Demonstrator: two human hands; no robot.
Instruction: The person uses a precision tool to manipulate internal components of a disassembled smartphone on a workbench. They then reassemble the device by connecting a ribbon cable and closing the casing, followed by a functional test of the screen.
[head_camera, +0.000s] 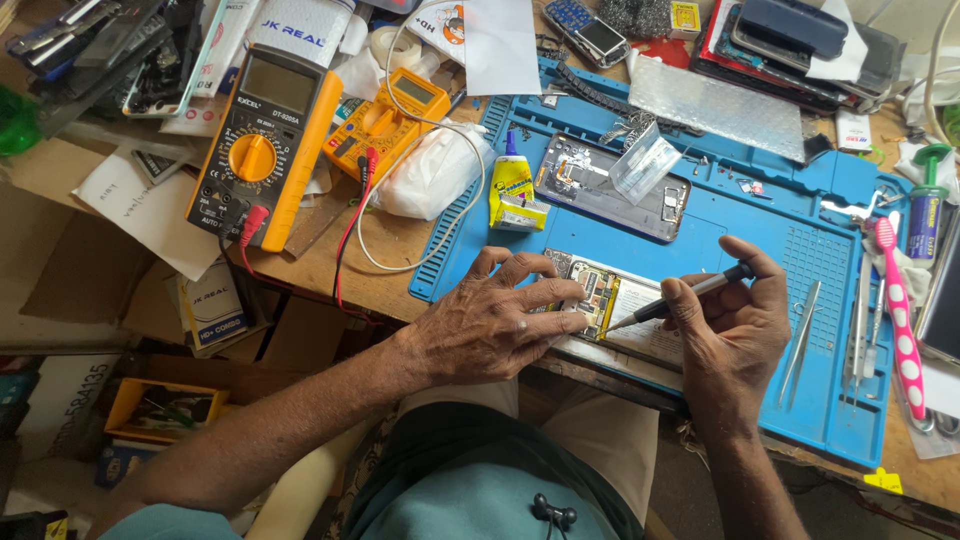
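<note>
I see an opened smartphone (612, 303) lying flat, back cover off, at the near edge of a blue repair mat, long side running left to right. Its circuit board shows at the left end and a pale battery to the right. A thin dark-handled screwdriver (680, 295) slants down from the right, its tip touching the board beside the battery.
</note>
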